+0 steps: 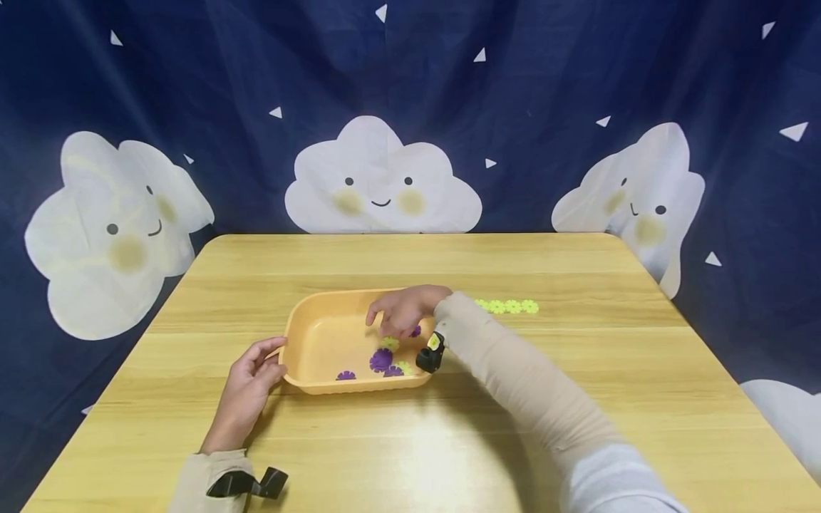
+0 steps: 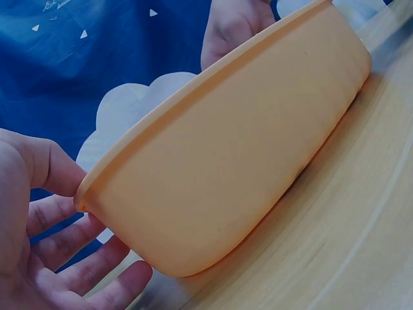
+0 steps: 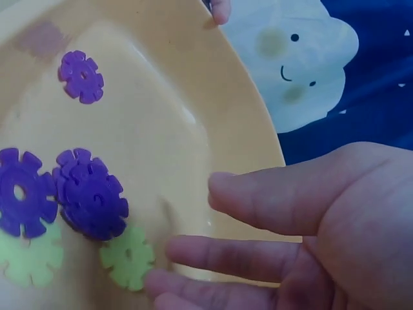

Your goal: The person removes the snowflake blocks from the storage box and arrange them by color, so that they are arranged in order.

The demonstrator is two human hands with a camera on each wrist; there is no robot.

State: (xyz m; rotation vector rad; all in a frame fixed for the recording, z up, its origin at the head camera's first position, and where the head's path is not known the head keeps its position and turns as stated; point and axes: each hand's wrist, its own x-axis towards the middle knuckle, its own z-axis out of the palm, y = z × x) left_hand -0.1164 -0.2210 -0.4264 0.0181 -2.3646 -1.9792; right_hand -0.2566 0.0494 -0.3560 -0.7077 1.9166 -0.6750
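Observation:
An orange plastic tray (image 1: 330,335) stands on the table. My left hand (image 1: 246,385) grips its left end, with the thumb at the rim and the fingers against the outer wall in the left wrist view. Reaching over the tray's right part, my right hand (image 1: 407,310) has its thumb and fingers apart and nothing between them. Below it lie several purple notched plastic discs (image 3: 97,200) and yellow-green ones (image 3: 129,258). Nearest to its fingertips in the right wrist view is a yellow-green disc. A single purple disc (image 3: 82,76) lies apart from the others.
A row of yellow-green discs (image 1: 513,306) lies on the wooden table (image 1: 359,456) to the right of the tray, partly hidden by my right arm. Behind the table hangs a dark blue curtain (image 1: 244,71) with smiling clouds.

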